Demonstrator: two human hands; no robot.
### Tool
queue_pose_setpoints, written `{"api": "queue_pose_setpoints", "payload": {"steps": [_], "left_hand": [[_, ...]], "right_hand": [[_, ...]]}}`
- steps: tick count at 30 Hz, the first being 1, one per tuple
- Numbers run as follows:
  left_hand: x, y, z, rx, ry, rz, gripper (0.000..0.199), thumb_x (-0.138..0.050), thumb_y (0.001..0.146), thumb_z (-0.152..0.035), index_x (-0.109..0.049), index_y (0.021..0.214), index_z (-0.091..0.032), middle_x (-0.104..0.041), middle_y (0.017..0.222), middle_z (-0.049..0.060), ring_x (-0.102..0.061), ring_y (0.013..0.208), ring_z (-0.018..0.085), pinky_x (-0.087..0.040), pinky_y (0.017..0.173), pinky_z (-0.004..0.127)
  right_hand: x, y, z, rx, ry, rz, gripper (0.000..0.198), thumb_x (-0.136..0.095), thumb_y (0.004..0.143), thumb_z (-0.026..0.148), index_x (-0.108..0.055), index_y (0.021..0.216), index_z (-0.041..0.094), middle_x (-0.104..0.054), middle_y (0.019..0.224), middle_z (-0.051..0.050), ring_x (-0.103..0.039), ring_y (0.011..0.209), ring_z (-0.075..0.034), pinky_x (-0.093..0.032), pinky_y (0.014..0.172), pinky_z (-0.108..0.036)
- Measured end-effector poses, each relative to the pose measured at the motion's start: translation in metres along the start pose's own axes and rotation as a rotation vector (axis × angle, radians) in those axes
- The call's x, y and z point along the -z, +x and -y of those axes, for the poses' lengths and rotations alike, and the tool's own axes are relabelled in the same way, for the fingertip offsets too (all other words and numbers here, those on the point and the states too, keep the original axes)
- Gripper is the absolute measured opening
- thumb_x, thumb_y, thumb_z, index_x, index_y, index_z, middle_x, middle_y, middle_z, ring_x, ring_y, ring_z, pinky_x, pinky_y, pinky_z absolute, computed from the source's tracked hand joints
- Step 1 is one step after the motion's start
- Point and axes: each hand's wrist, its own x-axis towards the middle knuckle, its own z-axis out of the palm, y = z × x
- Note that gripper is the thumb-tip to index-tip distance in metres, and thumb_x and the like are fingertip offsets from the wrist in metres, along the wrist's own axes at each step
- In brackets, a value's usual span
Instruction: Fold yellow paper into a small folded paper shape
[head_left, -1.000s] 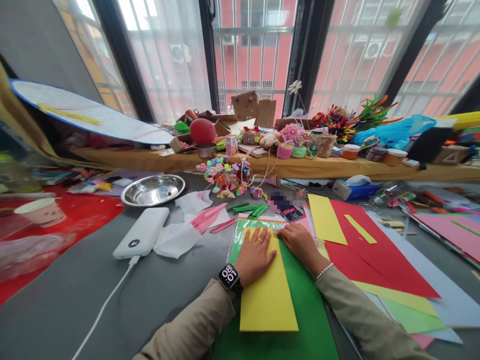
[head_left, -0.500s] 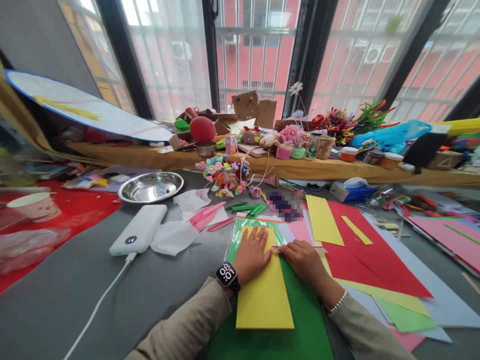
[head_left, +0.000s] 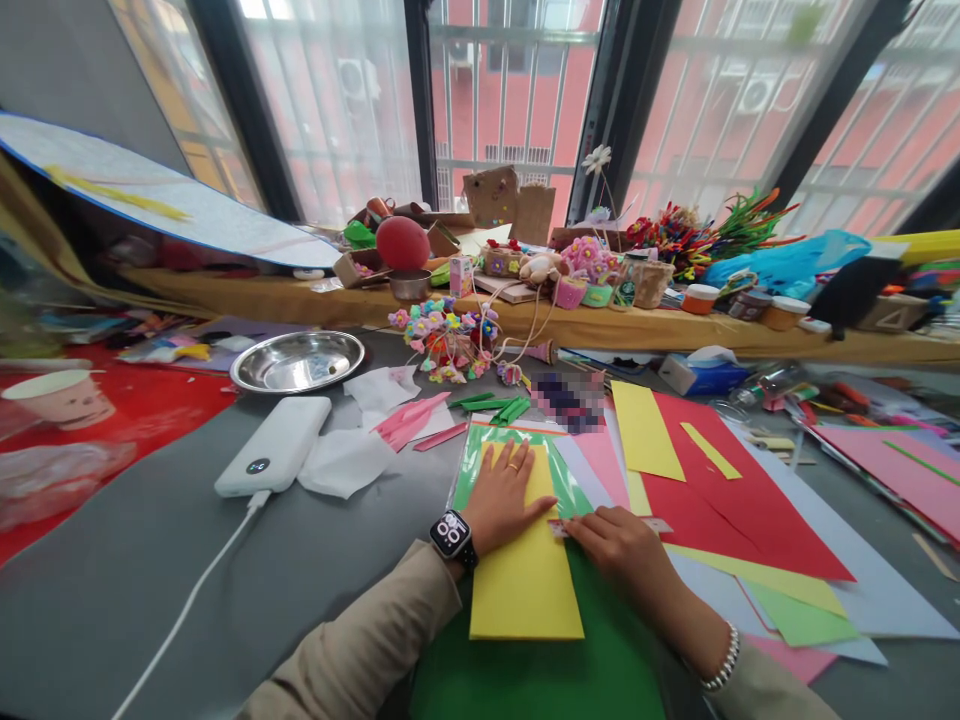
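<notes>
My left hand (head_left: 510,500) lies flat, fingers spread, on a folded yellow sheet of paper (head_left: 525,590). That sheet rests on green paper (head_left: 540,685). Along the yellow sheet's right edge, my right hand (head_left: 619,545) grips a short flat strip that looks like a ruler (head_left: 658,524); its left end touches the sheet's edge, and the middle is hidden under my fingers. Beneath the sheet's top part, a clear plastic sleeve (head_left: 469,465) shows around it.
Red paper (head_left: 720,490), a yellow piece (head_left: 646,430) and other coloured sheets lie to the right. A white power bank (head_left: 277,445) with a cable, crumpled tissue (head_left: 345,462) and a metal plate (head_left: 296,362) are to the left. Crafts crowd the ledge (head_left: 337,300) behind.
My right hand has moved down along the yellow sheet's right edge, toward me, with the ruler-like strip. My left hand stays flat on the sheet; its thumb reaches out more. The view has shifted slightly.
</notes>
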Motion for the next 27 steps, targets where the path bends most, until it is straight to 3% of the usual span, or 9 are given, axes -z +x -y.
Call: {"api": "queue_pose_setpoints", "payload": {"steps": [19, 27], "left_hand": [[-0.001, 0.002, -0.001, 0.004, 0.018, 0.006, 0.065, -0.016, 0.078, -0.056, -0.029, 0.124, -0.013, -0.028, 0.132, 0.01, -0.017, 0.122, 0.025, -0.011, 0.098, 0.046], [0.0, 0.002, -0.001, 0.01, 0.008, 0.017, 0.065, -0.017, 0.078, -0.056, -0.029, 0.124, -0.012, -0.028, 0.132, 0.01, -0.017, 0.122, 0.026, -0.011, 0.098, 0.046]], "right_hand": [[0.023, -0.036, 0.032, 0.131, 0.066, -0.041, 0.034, -0.028, 0.081, 0.003, -0.06, 0.088, 0.009, -0.066, 0.077, -0.01, -0.059, 0.067, -0.017, -0.046, 0.058, -0.03], [0.035, -0.044, 0.04, 0.216, 0.073, -0.014, 0.033, -0.029, 0.081, 0.003, -0.06, 0.088, 0.01, -0.066, 0.073, -0.009, -0.06, 0.064, -0.016, -0.048, 0.055, -0.028]]}}
